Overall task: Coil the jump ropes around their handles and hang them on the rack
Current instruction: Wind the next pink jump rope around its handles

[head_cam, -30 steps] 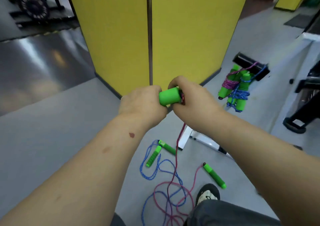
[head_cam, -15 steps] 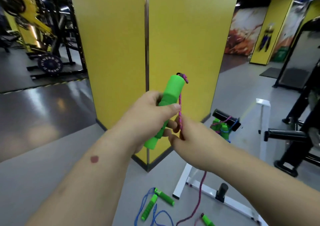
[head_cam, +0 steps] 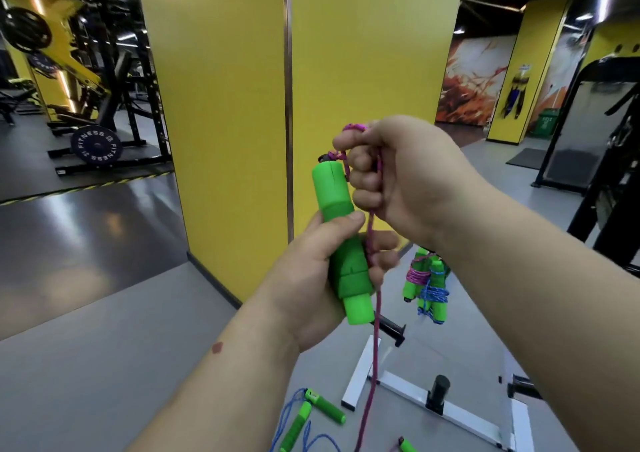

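The left hand (head_cam: 311, 278) is wrapped tight around the lower half of a bright green foam jump-rope handle (head_cam: 341, 237), held nearly upright with thumb across its front. Just above and to the right, the right hand (head_cam: 398, 178) is curled closed on the braided pink-purple cord (head_cam: 375, 316), which loops from the handle's dark top cap over the fingers, then runs down beside the handle and hangs toward the grey floor (head_cam: 104, 365). Behind the hands stands a smooth yellow pillar (head_cam: 225, 105). Lower right, coiled ropes with green handles (head_cam: 427, 283) hang on the white metal rack (head_cam: 450, 413). On the floor below lie a blue-corded rope with green handles (head_cam: 304, 417) and another green handle (head_cam: 407, 446), partly cut off
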